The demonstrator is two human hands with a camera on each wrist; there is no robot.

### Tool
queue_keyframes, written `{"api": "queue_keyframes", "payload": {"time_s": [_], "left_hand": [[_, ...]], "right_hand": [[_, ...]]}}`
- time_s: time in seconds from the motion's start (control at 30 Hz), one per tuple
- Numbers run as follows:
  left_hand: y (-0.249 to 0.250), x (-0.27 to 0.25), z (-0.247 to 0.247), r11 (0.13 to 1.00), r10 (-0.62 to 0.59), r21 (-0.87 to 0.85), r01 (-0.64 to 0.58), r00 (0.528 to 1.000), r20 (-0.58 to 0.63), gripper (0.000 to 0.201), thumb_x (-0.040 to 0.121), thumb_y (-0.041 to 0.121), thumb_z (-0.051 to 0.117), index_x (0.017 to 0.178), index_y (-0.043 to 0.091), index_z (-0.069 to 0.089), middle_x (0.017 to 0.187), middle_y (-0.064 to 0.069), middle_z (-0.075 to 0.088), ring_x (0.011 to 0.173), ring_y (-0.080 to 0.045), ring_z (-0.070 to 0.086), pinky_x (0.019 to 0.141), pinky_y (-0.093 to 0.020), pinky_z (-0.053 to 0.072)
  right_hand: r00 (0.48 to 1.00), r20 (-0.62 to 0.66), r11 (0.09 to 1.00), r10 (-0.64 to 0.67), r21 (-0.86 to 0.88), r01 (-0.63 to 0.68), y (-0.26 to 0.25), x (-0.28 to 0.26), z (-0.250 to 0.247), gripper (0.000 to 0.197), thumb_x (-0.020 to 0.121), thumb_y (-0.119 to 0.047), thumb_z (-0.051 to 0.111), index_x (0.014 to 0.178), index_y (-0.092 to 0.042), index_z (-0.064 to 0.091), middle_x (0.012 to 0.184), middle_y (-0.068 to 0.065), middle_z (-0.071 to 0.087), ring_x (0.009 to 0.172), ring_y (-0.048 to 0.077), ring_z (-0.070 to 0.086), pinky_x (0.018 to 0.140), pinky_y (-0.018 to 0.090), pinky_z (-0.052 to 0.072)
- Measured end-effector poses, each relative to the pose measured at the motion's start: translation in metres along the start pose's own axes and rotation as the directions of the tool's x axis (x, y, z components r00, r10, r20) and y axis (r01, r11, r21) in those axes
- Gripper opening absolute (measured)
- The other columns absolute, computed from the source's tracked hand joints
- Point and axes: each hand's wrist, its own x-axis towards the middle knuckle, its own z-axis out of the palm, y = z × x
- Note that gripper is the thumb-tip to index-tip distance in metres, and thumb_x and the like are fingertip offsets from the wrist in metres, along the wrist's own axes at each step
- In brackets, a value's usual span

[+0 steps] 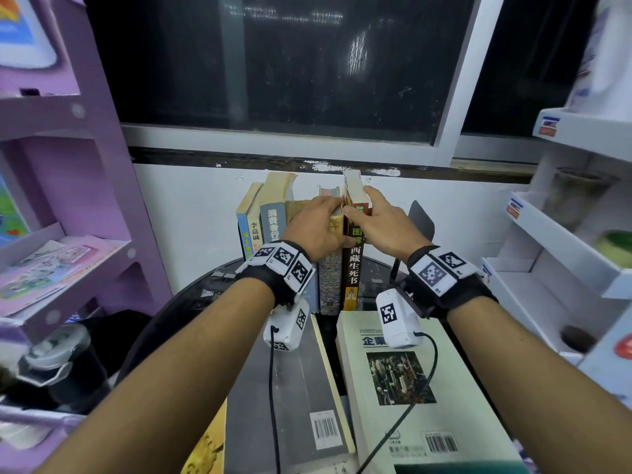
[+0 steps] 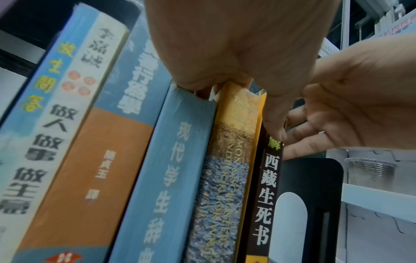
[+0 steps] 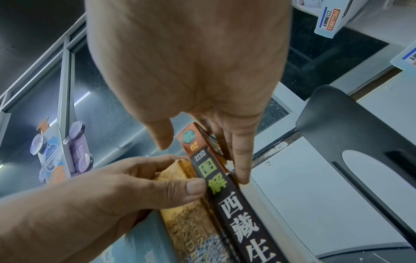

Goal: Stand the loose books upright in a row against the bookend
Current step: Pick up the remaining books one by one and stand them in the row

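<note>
**Row half-built — both hands on the newest book**

From my feed: right hand [image 1: 383, 220] grips the top of the dark-spined book [image 1: 352, 265], thumb on the spine side, fingers [image 3: 242, 160] down its far cover. Left hand [image 1: 318, 230] is curled over the top of the yellow-spined book [image 1: 330, 278] next door, thumb [image 3: 191, 188] pressing on the dark spine. So both hands are clamped on books, neither is spread.

The dark-spined book stands upright at the right end of the row, near the back edge of the round table [image 1: 191, 302]. The black bookend [image 1: 422, 220] sits just right of it — the wrist views show a gap, so the book is not yet against the plate.

Row to the left, as I read it: blue-spined book [image 2: 171, 178], blue-and-orange book [image 2: 108, 142], then a white-and-blue one [image 2: 45, 124] — these lean a little left.

Still to do: a pale-green book [image 1: 420, 388] and a grey book [image 1: 294, 388] lie flat at the table's front edge, with a yellow cover [image 1: 208, 446] poking out at the front left. My estimate: five up, at least three left, and the row still needs closing against the bookend.
</note>
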Motion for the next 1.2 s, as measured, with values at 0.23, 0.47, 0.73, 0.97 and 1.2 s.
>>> {"api": "queue_keyframes", "payload": {"time_s": [0.23, 0.47, 0.73, 0.97, 1.2], "left_hand": [[0.009, -0.030, -0.006, 1.000, 0.008, -0.023, -0.008, 1.000, -0.024, 0.077, 0.079, 0.036, 0.075, 0.144, 0.015, 0.039, 0.144, -0.004, 0.042, 0.133, -0.021, 0.037, 0.110, -0.034, 0.030], [0.019, -0.065, -0.001, 0.997, 0.016, -0.072, -0.028, 0.985, -0.171, 0.054, 0.080, 0.033, 0.073, 0.129, 0.022, 0.053, 0.139, -0.002, 0.041, 0.130, -0.020, 0.040, 0.110, -0.037, 0.033], [0.034, -0.096, 0.020, 0.967, -0.171, -0.187, 0.171, 0.985, 0.017, 0.052, 0.085, 0.032, 0.069, 0.131, 0.019, 0.048, 0.136, -0.006, 0.043, 0.124, -0.023, 0.046, 0.100, -0.028, 0.034], [0.039, -0.108, 0.045, 0.851, -0.353, -0.234, 0.471, 0.841, 0.410, 0.064, 0.091, 0.039, 0.061, 0.141, 0.009, 0.034, 0.145, -0.009, 0.041, 0.122, -0.024, 0.045, 0.091, -0.030, 0.037], [0.041, -0.110, 0.059, 0.784, -0.442, -0.145, 0.604, 0.707, 0.552, 0.054, 0.090, 0.041, 0.062, 0.127, 0.006, 0.044, 0.127, -0.020, 0.051, 0.116, -0.033, 0.053, 0.104, -0.043, 0.041]], "right_hand": [[1.000, 0.022, 1.000, -0.021, 0.007, 0.021, -0.006, -0.023, -0.009, 0.056, 0.095, -0.036, 0.057, 0.146, -0.023, 0.035, 0.130, 0.004, 0.060, 0.112, 0.020, 0.058, 0.098, 0.039, 0.047], [0.992, 0.101, 0.997, 0.079, -0.013, -0.078, 0.012, -0.054, -0.027, 0.062, 0.094, -0.045, 0.056, 0.147, -0.023, 0.033, 0.141, 0.008, 0.051, 0.121, 0.024, 0.054, 0.104, 0.042, 0.044], [0.938, 0.197, 0.936, 0.287, -0.266, -0.230, 0.044, -0.092, -0.039, 0.061, 0.093, -0.050, 0.054, 0.143, -0.017, 0.038, 0.141, 0.008, 0.050, 0.117, 0.025, 0.052, 0.087, 0.033, 0.043], [0.845, 0.291, 0.860, 0.449, -0.397, -0.320, 0.069, -0.117, -0.039, 0.054, 0.098, -0.043, 0.051, 0.136, -0.006, 0.046, 0.138, 0.010, 0.051, 0.118, 0.026, 0.050, 0.085, 0.030, 0.038], [0.811, 0.329, 0.837, 0.484, -0.444, -0.319, 0.115, -0.105, -0.035, 0.082, 0.075, -0.069, 0.060, 0.133, -0.012, 0.052, 0.133, 0.005, 0.059, 0.114, 0.026, 0.059, 0.101, 0.042, 0.046]]}}
